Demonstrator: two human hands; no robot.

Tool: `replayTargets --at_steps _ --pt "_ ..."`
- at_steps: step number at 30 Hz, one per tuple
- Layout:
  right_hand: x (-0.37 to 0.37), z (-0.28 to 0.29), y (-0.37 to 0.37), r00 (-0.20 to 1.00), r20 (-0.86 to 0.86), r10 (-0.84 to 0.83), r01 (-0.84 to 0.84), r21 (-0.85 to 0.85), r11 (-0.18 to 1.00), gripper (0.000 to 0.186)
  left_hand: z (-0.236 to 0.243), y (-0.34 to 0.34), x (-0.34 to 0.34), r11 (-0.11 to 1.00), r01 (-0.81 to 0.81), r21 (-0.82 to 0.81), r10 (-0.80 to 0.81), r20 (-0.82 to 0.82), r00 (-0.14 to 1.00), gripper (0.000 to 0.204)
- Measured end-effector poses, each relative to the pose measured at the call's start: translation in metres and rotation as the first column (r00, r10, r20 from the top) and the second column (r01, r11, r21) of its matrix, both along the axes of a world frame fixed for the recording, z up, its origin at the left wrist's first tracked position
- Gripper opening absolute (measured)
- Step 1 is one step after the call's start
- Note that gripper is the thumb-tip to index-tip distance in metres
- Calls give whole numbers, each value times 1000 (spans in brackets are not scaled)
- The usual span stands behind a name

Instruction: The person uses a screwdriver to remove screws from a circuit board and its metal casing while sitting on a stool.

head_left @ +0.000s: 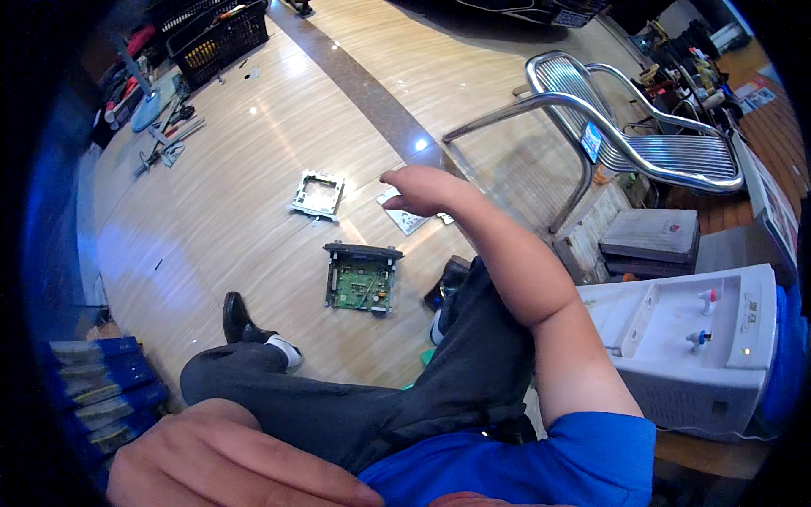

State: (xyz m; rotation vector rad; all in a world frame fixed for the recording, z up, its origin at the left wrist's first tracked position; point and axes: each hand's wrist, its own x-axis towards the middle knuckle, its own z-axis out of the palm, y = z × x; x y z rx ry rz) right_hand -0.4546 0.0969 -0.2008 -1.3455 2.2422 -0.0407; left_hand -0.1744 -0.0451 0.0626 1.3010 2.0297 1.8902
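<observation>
On the glossy pale floor (215, 241), between the seated person's left shoe (238, 321) and right shoe (448, 283), lies an electronic unit, its exposed circuit board (351, 289) facing upward and its dark front panel (363, 250) turned away from the sitter. This orientation presumably leaves the components in plain view. Beyond it, a whitish rectangular frame (316, 213) and a flat metallic plate (407, 223) lie apart from each other, a spacing that seems to keep each part separate and within reach. The right hand (419, 190) extends above the plate, thumb parted from the fingers and nothing visibly gripped; contact with the plate cannot be judged. The left hand (220, 460) appears large near the lens, apart from the parts; whether it holds anything cannot be told.
</observation>
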Motion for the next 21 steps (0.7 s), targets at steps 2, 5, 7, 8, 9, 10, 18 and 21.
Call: replayTargets --at_steps 2,5,7,8,9,10,18,21 --pt "-6 -2 12 1000 3 1 -1 -25 1000 53 2 -6 -11 992 126 -20 -124 68 990 45" --pt "-7 -2 23 999 -22 -36 35 -69 997 50 -1 -1 -5 997 71 -26 -71 10 997 50" --pt "-8 -5 25 999 -19 -25 24 -92 995 50 -18 -13 15 998 -54 -14 52 -84 995 54" --pt "-8 -6 26 999 -22 -24 21 -106 994 50 -40 -50 39 997 69 -17 -71 -200 977 37" --pt "-5 -3 22 1000 -5 -16 15 -86 996 51 -55 -73 61 994 105 20 -98 -222 970 37" --pt "-7 -6 24 1000 3 3 -3 -79 997 51 -53 -73 65 995 80 60 -66 -212 975 37" --pt "-4 -15 26 1000 -24 -12 12 4 1000 54 -77 -68 121 958 -93 273 148 -191 970 35" --pt "9 -46 14 998 26 62 -62 34 997 55 -79 -68 141 937 -158 312 221 -179 959 35"
